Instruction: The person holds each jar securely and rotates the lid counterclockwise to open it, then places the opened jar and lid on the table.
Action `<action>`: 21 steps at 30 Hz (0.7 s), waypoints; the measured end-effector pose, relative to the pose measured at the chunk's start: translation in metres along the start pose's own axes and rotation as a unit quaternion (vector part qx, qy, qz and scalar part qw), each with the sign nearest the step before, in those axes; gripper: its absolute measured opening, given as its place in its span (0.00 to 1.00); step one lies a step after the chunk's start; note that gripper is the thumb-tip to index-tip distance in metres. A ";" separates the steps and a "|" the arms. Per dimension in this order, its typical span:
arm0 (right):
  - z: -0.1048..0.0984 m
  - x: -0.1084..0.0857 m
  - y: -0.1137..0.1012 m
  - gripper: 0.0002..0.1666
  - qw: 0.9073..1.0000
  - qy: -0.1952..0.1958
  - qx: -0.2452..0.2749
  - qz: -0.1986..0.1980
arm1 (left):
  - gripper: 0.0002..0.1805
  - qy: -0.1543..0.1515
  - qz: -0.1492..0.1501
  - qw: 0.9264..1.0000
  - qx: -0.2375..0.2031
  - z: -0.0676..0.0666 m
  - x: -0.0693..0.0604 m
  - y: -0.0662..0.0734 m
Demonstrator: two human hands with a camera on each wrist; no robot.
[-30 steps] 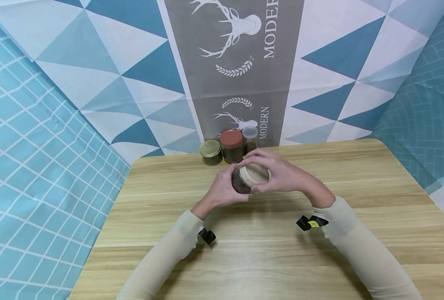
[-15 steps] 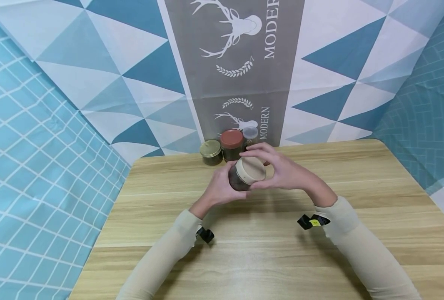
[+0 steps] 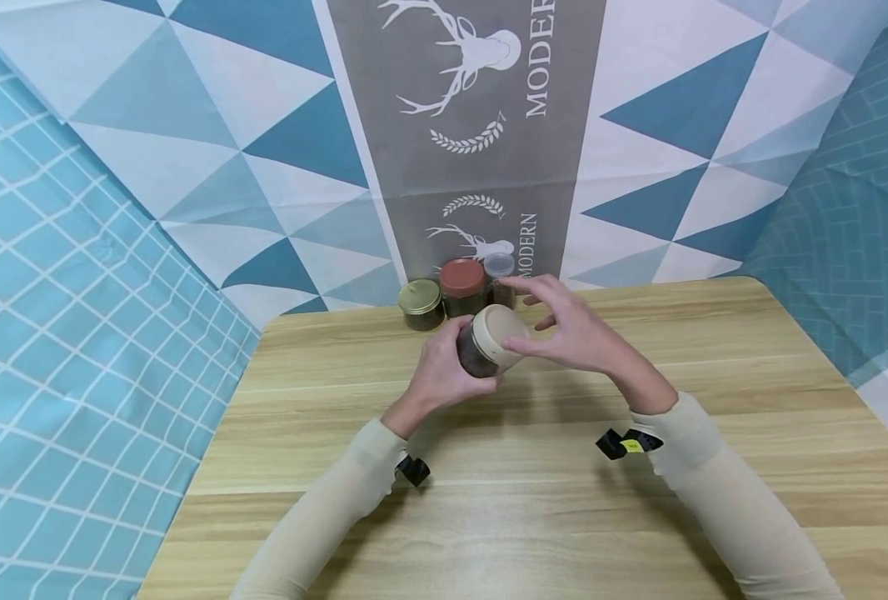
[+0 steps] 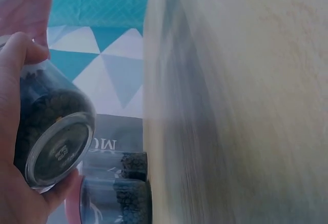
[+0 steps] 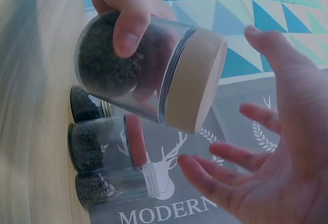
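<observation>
A glass jar (image 5: 118, 65) with dark granular contents and a beige lid (image 5: 197, 80) is held tilted above the table. My left hand (image 3: 444, 371) grips its glass body, thumb and fingers around it; in the left wrist view the jar's round base (image 4: 60, 149) faces the camera. Beside the lid, my right hand (image 3: 567, 329) has its fingers spread; in the right wrist view a gap shows between this hand (image 5: 287, 147) and the lid.
At the table's back edge stand a gold-lidded jar (image 3: 421, 305), a red-lidded jar (image 3: 463, 287) and a narrower jar with a pale translucent lid (image 3: 500, 267). Behind them hangs a patterned cloth (image 3: 481, 167). The wooden table (image 3: 504, 517) lies beneath both arms.
My right hand's fingers have opened from around the lid and moved slightly up and right. The jar in my left hand has risen slightly and shifted a little left.
</observation>
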State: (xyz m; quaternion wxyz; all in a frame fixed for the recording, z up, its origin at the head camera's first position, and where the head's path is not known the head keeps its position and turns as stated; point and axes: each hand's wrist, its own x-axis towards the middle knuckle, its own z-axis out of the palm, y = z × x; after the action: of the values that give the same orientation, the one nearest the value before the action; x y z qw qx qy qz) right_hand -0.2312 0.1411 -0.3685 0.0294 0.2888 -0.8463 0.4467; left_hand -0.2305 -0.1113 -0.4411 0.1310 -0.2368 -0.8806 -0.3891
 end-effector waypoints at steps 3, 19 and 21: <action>-0.001 0.001 0.000 0.50 0.999 0.014 0.009 0.030 | 0.54 0.018 0.015 1.000 0.014 0.001 -0.001 0.001; 0.000 0.003 -0.005 0.47 0.997 0.013 -0.008 0.081 | 0.52 0.062 0.038 0.996 0.060 0.002 0.000 0.005; 0.002 0.003 -0.006 0.47 0.997 0.012 -0.007 0.078 | 0.52 0.060 0.041 0.995 0.062 0.003 0.000 0.005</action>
State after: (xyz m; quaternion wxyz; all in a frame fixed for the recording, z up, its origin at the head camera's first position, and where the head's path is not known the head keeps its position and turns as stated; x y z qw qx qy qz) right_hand -0.2307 0.1357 -0.3641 0.0067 0.2166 -0.8689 0.4451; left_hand -0.2281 -0.1059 -0.4402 0.2136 -0.2400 -0.8831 -0.3420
